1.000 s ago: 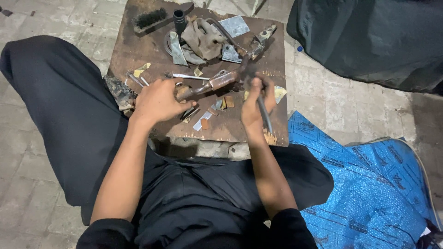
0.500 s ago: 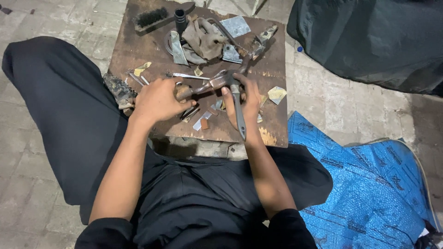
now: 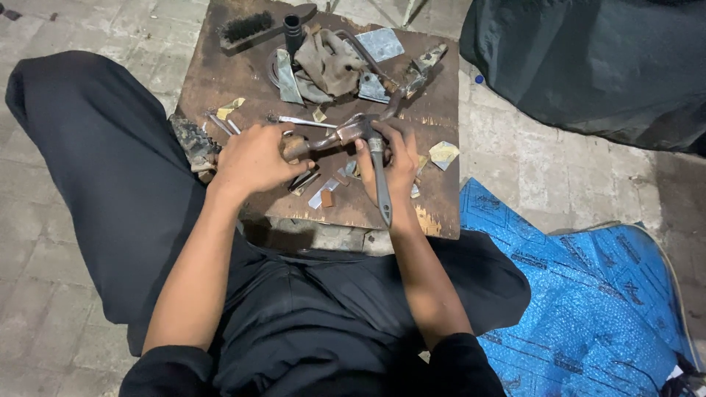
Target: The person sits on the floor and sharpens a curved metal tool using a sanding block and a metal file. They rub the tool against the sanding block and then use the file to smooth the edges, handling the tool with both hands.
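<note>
The person wore a black short-sleeved shirt [image 3: 309,323] and loose black trousers [image 3: 95,176]; both forearms were bare.

The right hand [image 3: 393,165] has swung the metal tool [image 3: 379,180] from angled outward to pointing toward the body.

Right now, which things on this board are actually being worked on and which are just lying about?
In use:
left hand gripping the rusty metal part
right hand holding the long metal tool

Lying about:
brush
crumpled rag
metal sheet pieces
small scraps
blue plastic sheet
</note>
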